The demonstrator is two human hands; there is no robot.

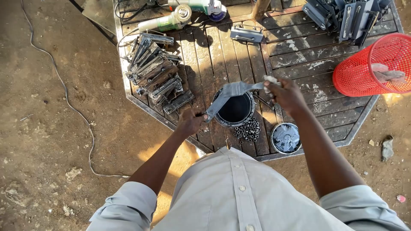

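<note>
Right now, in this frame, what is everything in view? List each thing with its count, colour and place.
Bent grey metal bracket: one, held over the can by both hands.
Round paint can with dark contents: one, table centre.
Round can lid: one, silvery, near table edge, right of the can.
Small dark metal rings: a cluster, beside the can.
Stacked grey metal brackets: a pile, table's left side; more at top right.
Single metal bracket: one, top centre.
Green angle grinders: two, top.
Red mesh plastic basket: one, right.
Octagonal wooden slatted table: one, on dirt.
White cable: one, on the ground, left.
Left hand: grips the bracket's lower end.
Right hand: grips its upper end.
</note>
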